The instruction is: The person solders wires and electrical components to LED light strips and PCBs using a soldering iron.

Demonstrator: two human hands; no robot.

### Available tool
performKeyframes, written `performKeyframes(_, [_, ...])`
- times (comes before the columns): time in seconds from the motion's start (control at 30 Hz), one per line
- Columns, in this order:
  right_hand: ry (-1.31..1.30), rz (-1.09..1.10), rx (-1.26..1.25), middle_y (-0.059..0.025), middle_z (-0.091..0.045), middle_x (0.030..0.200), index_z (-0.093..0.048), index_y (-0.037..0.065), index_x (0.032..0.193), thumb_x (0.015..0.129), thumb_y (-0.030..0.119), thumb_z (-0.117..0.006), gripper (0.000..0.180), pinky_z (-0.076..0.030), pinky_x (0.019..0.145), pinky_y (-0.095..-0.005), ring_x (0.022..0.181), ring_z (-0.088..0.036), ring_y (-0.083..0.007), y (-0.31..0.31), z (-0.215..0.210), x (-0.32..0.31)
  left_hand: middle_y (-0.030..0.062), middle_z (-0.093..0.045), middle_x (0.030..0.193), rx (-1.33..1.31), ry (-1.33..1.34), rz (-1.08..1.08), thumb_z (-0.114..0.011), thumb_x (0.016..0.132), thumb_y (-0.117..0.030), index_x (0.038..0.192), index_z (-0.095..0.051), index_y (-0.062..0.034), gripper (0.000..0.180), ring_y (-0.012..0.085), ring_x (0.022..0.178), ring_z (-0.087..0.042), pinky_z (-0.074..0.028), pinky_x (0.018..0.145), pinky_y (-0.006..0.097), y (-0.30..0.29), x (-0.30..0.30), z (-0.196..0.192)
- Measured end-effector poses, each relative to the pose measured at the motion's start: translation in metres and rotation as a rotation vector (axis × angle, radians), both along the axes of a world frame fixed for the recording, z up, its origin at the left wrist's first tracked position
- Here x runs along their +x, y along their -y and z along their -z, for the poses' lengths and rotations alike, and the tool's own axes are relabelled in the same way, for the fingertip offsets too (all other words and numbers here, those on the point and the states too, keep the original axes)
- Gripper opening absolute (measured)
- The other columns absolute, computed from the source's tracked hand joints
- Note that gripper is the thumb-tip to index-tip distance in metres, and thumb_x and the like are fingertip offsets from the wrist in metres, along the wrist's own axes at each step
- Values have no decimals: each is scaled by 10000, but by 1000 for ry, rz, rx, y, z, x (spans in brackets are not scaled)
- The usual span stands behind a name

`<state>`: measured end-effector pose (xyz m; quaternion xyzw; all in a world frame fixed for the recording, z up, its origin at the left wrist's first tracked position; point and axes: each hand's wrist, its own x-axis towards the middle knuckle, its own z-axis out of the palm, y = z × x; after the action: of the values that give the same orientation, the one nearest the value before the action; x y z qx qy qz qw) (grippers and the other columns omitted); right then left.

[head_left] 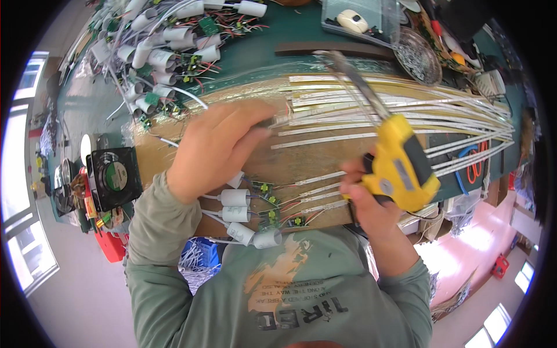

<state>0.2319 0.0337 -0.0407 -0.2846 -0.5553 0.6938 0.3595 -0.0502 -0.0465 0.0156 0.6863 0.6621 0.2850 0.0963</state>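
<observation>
My right hand is wrapped round the grip of a yellow and black soldering gun. Its long metal barrel points away and to the left, above the strips. My left hand is closed in a pinch at the left ends of thin white LED strips; what lies between its fingertips is mostly hidden. Below that hand lie several white plastic cylinders with cables. Small green circuit boards beside them have thin wires running to more strip ends.
A brown board lies under the work. A heap of white cylinders with wired boards fills the far left. A black fan stands at left. At far right are a clear plastic box, a round metal dish and orange-handled scissors.
</observation>
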Motion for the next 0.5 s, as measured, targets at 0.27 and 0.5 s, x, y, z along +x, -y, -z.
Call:
performKeyframes(0.27, [34, -128, -247, -115, -673, 1157, -467, 25, 1424, 860, -28, -779, 647, -536, 825, -263, 1001, -646, -137, 10, -19, -70, 85, -719, 1102, -17, 350, 11, -745, 850, -68, 1061, -671, -82, 223, 318, 905, -678, -548, 751, 395, 22, 24, 1])
performKeyframes(0.5, [36, -124, -315, -90, -672, 1124, -447, 38, 1450, 876, -42, -754, 656, -522, 792, -244, 970, -636, -138, 10, -24, -79, 83, -714, 1131, 42, 240, 110, -735, 846, -29, 1040, -657, -80, 215, 317, 945, -686, -560, 752, 384, 23, 20, -2])
